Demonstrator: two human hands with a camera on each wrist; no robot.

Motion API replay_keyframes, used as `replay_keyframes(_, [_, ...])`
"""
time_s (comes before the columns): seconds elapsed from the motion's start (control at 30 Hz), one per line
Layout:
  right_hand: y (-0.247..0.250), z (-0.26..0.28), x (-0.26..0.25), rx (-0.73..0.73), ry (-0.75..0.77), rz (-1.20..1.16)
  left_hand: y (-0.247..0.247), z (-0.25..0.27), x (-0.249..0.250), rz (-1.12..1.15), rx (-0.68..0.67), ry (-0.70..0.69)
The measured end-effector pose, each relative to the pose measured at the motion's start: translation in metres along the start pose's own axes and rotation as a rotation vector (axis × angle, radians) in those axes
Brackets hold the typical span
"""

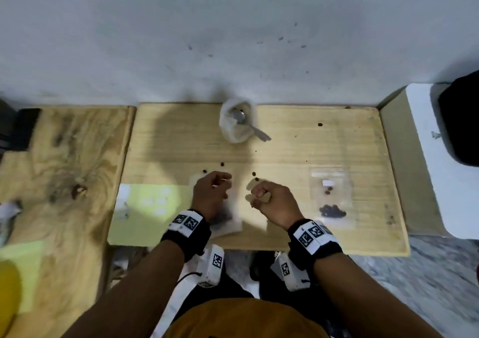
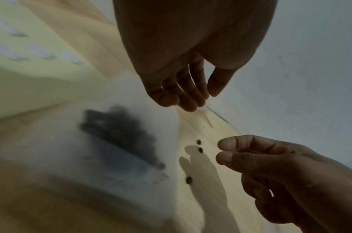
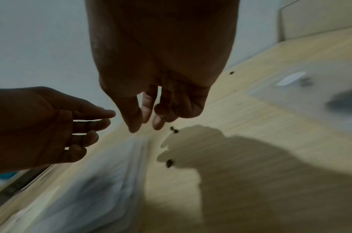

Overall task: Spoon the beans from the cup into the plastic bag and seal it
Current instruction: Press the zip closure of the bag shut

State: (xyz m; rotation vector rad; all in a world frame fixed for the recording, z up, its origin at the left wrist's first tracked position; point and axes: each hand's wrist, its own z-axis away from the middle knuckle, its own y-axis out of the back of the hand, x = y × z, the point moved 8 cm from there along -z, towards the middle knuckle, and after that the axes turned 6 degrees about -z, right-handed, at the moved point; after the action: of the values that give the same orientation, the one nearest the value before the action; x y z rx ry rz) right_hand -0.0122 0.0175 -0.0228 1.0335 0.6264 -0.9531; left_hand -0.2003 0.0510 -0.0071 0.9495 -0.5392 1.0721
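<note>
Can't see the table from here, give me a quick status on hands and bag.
Left hand and right hand loosely curled, holding nothing. Plastic bag with beans flat under left hand. Spoon in cup. Loose beans between hands.

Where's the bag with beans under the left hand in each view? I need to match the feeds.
Head: the bag lies low centre, partly under the left hand.
Left wrist: the bag is left of centre, blurred, with a dark bean patch.
Right wrist: the bag is at lower left, blurred.
Shared landmark: the loose beans on the table beside the bag, between the two hands.
</note>
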Motion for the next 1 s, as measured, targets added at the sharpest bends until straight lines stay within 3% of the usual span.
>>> replay_keyframes(0.1, [-0.028,0.000,-0.016,-0.033,-0.023,0.088,0.042,0.005,-0.030,-0.066,0.175,0.051])
replay_keyframes(0.17, [-0.041,0.000,-0.017,-0.042,-0.078,0.144,0.056,0.008,-0.044,-0.132,0.205,0.088])
replay_keyframes(0.4, [-0.063,-0.001,-0.012,-0.067,-0.155,0.168,0.057,0.005,-0.075,-0.122,0.092,0.174])
replay_keyframes(0.7, [-0.062,0.000,-0.014,0.008,-0.193,0.142,0.056,0.004,-0.069,-0.019,0.065,0.100])
replay_keyframes(0.83, [-0.059,-0.002,-0.017,0.055,-0.143,0.016,0.052,0.009,-0.055,0.034,0.065,-0.008])
replay_keyframes(1.0, [-0.047,-0.008,-0.029,0.102,-0.077,-0.212,0.062,0.006,-0.045,0.254,0.055,-0.008])
